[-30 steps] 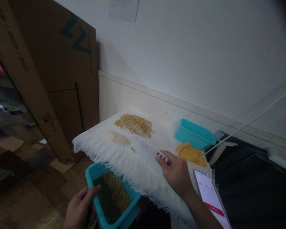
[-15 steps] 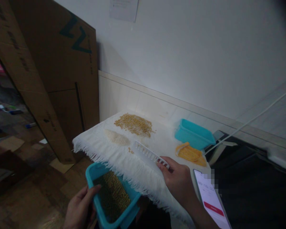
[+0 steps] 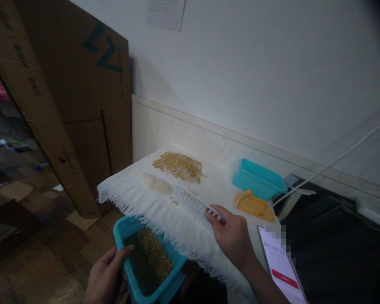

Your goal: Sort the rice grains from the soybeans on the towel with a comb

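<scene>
My left hand [image 3: 106,274] grips the near-left rim of a teal plastic bin [image 3: 175,279], thumb over the edge. Yellow soybeans [image 3: 156,257] fill one side of the bin; the dark green part beside them is too dim to make out. Closed around one end of a white slotted plastic strip [image 3: 191,200] is my right hand [image 3: 232,234]. The strip's far end is close to a few loose soybeans on a white fringed cloth [image 3: 120,185]. A pile of whitish grains [image 3: 155,183] lies left of the strip, and a larger spread of soybeans [image 3: 179,165] lies behind it.
A second teal bin [image 3: 258,179] stands at the back right, with a folded yellow cloth [image 3: 253,204] before it. A lit phone [image 3: 280,266] lies beside my right forearm. A tall cardboard box [image 3: 91,105] rises at left, and a white wall [image 3: 256,76] is behind.
My right hand has shifted slightly left and up with the slotted strip, its far end now nearer the loose soybeans. The left hand and its bin are almost unchanged.
</scene>
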Tool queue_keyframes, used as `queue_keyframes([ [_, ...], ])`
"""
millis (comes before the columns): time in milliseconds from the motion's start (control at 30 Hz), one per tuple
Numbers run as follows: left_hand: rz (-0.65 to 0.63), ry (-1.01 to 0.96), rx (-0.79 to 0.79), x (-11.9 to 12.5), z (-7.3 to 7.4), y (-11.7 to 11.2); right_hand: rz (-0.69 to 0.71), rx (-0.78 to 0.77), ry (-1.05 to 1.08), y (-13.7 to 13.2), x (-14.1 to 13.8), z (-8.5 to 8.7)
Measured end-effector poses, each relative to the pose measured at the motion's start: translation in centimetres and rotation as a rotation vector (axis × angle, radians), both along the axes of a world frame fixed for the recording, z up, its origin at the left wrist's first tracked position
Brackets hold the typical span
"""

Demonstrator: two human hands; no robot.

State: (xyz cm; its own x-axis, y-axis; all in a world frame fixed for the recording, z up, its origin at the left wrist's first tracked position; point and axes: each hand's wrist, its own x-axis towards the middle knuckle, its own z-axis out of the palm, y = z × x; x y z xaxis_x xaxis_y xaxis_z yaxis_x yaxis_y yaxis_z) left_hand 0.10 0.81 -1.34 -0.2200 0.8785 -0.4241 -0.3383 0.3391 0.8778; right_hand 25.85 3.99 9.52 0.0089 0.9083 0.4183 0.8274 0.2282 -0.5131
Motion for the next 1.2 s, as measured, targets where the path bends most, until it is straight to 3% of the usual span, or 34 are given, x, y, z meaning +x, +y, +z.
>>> queue_keyframes([
  [200, 0.007, -0.022, -0.014, 0.2, 0.4, 0.1, -0.004, -0.010, 0.056, 0.7, -0.5, -0.3],
  [400, 0.015, 0.026, 0.009, -0.3, -0.3, 0.3, 0.094, -0.011, 0.049, 0.6, -1.1, 0.1],
  [633, 0.019, 0.007, 0.013, -0.3, 0.2, 0.3, 0.155, 0.074, -0.093, -2.1, -2.6, 0.4],
  [767, 0.032, -0.002, 0.004, -0.2, 0.3, 0.3, 0.180, 0.069, -0.041, -3.6, -3.2, 1.1],
  [933, 0.018, -0.009, 0.011, -0.4, -0.2, 0.2, 0.001, 0.168, -0.085, -2.4, -1.5, 1.8],
  [1100, 0.034, 0.034, 0.017, -0.4, 0.1, 0.4, -0.175, 0.222, -0.240, 0.3, 0.9, 0.1],
  [1200, 0.048, 0.015, 0.013, -0.2, 0.5, 0.4, -0.190, 0.190, -0.235, 1.0, 1.3, -0.8],
])
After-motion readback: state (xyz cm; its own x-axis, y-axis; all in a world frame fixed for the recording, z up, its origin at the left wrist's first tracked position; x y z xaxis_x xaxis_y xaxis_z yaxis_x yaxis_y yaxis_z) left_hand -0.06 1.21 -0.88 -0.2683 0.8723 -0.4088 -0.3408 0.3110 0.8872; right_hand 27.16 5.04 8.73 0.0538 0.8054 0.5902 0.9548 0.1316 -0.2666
